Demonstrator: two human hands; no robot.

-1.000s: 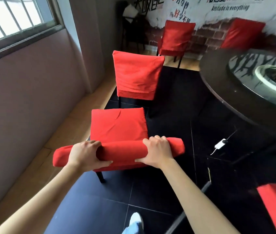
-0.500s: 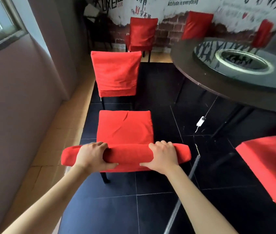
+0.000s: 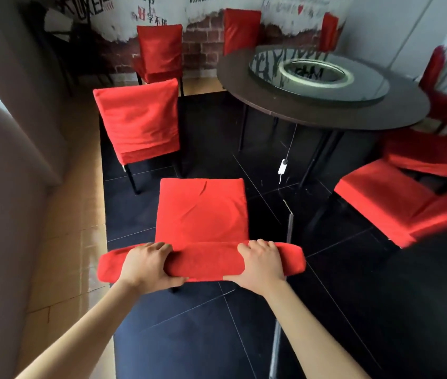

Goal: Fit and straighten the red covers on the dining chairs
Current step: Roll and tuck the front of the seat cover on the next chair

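Unmoved since before — both hands grip the red-covered chair back.

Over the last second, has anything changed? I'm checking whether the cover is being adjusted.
Nothing about the grip changed: the left hand and right hand hold the chair back at the same spots. Only the view swung right, showing more of the table. The seat cover keeps its crease.

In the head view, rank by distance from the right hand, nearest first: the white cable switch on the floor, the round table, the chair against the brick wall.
From the right hand:
1. White cable switch, on the floor ahead, slightly right.
2. Round table, farther ahead and right.
3. Chair against the brick wall, far ahead, left.
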